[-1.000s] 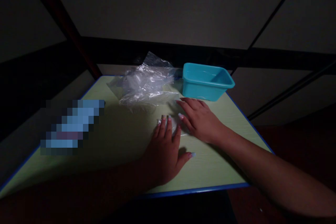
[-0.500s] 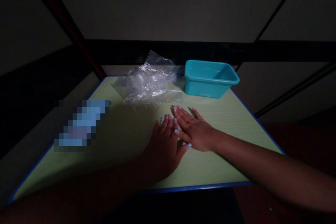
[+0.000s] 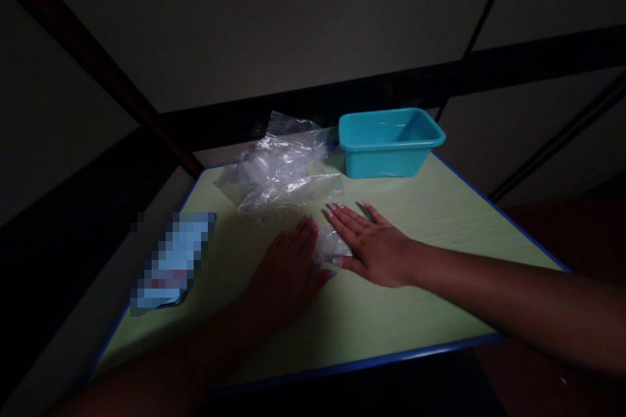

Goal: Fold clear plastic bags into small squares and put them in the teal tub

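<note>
A small piece of clear plastic (image 3: 332, 244) lies on the pale green table (image 3: 391, 319) between my two hands. My left hand (image 3: 292, 260) rests palm down at its left edge, fingers stretched forward. On its right side, my right hand (image 3: 374, 244) lies flat with the fingers spread, partly over the plastic. Beyond them sits a crumpled heap of clear plastic bags (image 3: 283, 169), touched by neither hand.
An open turquoise bin (image 3: 381, 163) stands at the back right of the table. Toward the left edge lies a flat, pixelated bluish object (image 3: 176, 254). Dark panelled walls (image 3: 293, 26) rise behind the table, which has a blue edge.
My hands have moved apart, the left one to the left, showing more of the small plastic piece between them. The view has tilted and shifted slightly.
</note>
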The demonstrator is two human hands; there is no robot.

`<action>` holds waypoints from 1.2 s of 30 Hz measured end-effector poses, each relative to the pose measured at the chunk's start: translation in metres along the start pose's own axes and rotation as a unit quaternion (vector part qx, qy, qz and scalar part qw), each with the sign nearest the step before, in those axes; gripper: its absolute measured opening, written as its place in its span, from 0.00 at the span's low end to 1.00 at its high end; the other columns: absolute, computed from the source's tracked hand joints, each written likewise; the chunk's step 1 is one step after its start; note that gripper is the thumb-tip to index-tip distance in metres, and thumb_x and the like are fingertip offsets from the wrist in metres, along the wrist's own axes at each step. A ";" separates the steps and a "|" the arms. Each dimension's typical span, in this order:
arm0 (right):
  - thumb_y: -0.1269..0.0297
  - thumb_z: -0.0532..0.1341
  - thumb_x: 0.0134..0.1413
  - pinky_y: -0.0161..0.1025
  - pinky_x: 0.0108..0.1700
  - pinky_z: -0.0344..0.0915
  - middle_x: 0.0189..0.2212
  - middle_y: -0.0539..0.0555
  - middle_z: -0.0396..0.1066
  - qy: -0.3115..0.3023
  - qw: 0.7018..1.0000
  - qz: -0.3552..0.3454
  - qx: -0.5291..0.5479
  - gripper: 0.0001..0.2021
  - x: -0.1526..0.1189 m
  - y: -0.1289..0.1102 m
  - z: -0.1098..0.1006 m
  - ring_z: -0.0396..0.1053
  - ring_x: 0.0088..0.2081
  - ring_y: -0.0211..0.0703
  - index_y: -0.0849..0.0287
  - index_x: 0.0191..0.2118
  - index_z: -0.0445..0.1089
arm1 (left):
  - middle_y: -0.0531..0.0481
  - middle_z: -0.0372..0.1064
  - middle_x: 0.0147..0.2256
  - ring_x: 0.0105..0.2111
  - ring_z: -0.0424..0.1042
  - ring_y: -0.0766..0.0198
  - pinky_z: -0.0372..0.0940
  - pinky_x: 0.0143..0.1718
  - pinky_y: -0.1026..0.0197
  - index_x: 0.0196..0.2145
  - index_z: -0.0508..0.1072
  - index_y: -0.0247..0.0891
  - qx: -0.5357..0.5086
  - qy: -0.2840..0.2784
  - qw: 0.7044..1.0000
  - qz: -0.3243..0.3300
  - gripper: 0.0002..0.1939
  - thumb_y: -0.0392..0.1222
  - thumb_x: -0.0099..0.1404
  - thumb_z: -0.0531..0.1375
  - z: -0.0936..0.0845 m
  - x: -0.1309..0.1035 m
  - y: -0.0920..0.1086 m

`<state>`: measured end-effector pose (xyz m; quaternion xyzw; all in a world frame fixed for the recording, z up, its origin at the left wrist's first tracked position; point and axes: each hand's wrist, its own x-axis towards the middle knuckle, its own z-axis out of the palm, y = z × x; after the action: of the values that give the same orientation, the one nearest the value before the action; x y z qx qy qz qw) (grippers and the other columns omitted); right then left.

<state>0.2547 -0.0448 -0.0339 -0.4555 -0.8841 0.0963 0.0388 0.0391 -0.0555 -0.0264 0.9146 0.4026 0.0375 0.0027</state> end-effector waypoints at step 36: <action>0.54 0.50 0.66 0.70 0.64 0.25 0.69 0.63 0.38 0.044 0.994 -0.098 -0.005 0.34 -0.018 0.001 -0.015 0.39 0.69 0.55 0.64 0.70 0.39 | 0.35 0.63 0.60 0.64 0.56 0.50 0.56 0.61 0.48 0.54 0.73 0.39 -0.094 0.037 0.952 0.288 0.33 0.63 0.71 0.42 -0.005 0.005 -0.053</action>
<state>0.2680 -0.0566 -0.0196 -0.3707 -0.9224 0.0678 0.0848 0.0027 -0.0161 -0.0230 0.9853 0.1162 0.1079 0.0633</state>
